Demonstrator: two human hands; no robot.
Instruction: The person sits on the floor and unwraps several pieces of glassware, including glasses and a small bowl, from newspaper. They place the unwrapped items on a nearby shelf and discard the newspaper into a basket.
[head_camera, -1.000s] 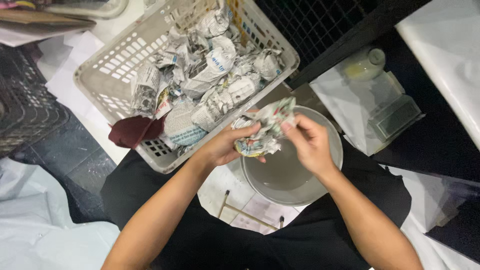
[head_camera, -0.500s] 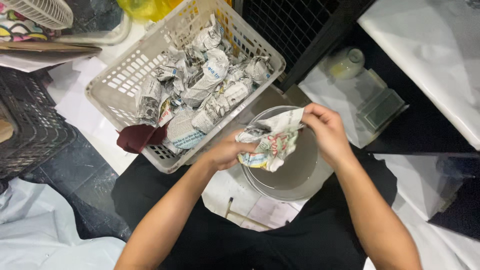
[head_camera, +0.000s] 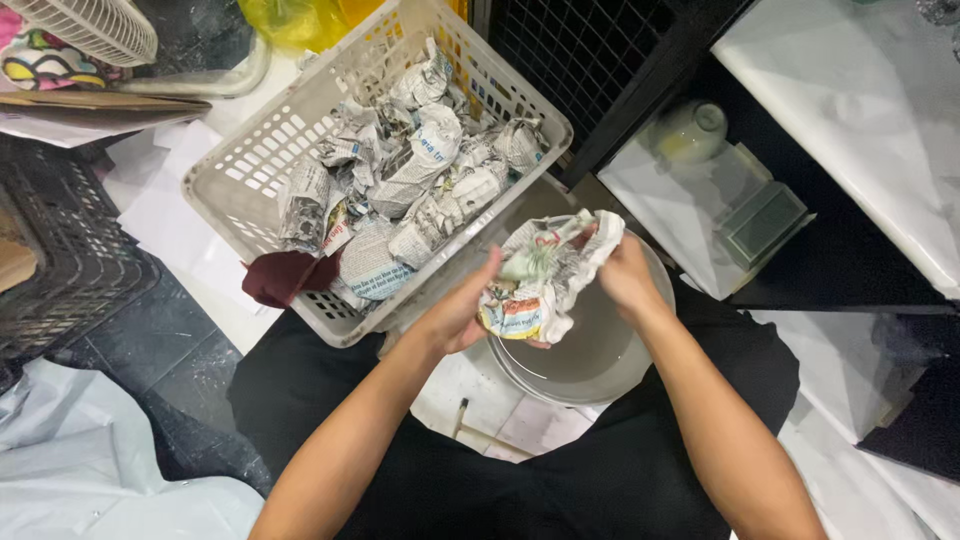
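My left hand (head_camera: 458, 315) and my right hand (head_camera: 626, 277) both grip a crumpled newspaper bundle (head_camera: 540, 275), held above a round grey plate (head_camera: 600, 365) that rests on my lap. The left hand cups the bundle's lower left side; the right hand pinches its upper right edge. What the paper wraps is hidden. Just behind my hands stands a white plastic basket (head_camera: 250, 180) filled with several more newspaper-wrapped bundles (head_camera: 420, 165).
A dark red cloth (head_camera: 280, 277) hangs at the basket's near corner. A black crate (head_camera: 60, 260) sits at left, a white fan (head_camera: 90, 28) at top left. A small scale (head_camera: 760, 222) and pale bowl (head_camera: 693, 130) lie right, beside a white-covered table (head_camera: 860, 110).
The bundle has been turned and pulled open a little between my hands, and my head has shifted so the basket and plate sit slightly differently in view.
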